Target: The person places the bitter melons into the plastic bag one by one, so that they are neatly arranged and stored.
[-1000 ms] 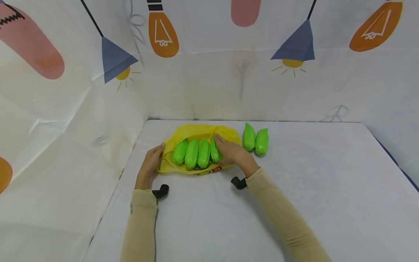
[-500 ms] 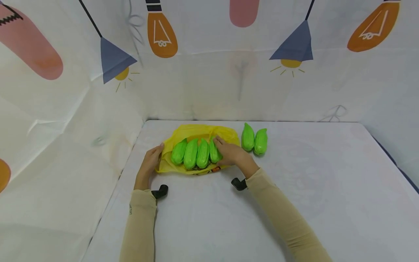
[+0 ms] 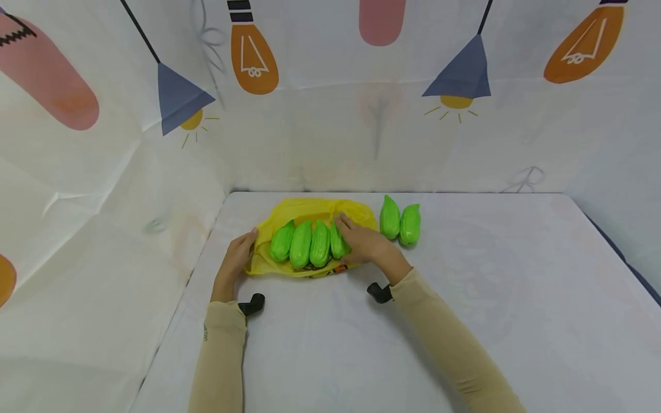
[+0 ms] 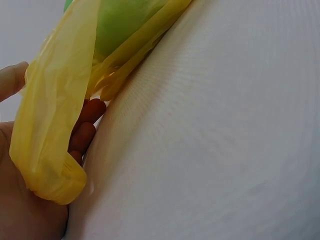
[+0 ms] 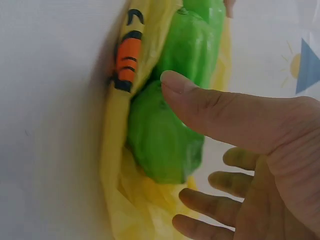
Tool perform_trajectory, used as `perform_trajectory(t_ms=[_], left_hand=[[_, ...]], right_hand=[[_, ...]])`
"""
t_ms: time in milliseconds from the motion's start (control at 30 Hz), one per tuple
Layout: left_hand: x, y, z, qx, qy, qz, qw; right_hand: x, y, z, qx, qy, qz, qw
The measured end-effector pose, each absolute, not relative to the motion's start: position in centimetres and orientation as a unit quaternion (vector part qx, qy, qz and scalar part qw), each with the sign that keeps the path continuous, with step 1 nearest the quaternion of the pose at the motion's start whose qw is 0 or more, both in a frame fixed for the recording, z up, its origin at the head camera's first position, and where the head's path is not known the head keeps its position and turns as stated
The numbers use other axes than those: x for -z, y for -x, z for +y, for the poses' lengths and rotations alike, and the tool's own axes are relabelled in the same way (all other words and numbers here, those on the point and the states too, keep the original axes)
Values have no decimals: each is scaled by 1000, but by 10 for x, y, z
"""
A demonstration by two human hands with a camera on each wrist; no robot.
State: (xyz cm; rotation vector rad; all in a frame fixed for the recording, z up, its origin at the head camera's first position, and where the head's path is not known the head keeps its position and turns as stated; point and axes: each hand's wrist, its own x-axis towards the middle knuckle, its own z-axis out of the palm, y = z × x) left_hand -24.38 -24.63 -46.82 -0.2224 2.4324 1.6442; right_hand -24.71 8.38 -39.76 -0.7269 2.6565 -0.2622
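Observation:
A yellow plastic bag lies on the table with its mouth facing the person. Several glossy green, ribbed, gourd-shaped pieces sit in a row in its opening. My left hand holds the bag's left edge, with the thumb on one side and curled fingers behind the yellow film. At the row's right end, my right hand lies over the last green gourd-shaped piece. In the right wrist view its thumb touches that piece, while the other fingers are spread and loosely straight beside it.
Two more green gourd-shaped pieces stand side by side on the white table, just right of the bag. A patterned white cloth wall rises behind the table's back edge, and another borders the left side.
My right hand has loosened slightly from the rightmost green piece, its fingers spreading a little. The left hand and bag stay in place; the head view has shifted slightly.

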Motion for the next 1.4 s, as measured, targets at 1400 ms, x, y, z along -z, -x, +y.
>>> perform_trajectory(t_ms=[1400], left_hand=[[468,242,-247,-545,67,831,94]], right_hand=[[417,250,224,123,170,972,107]])
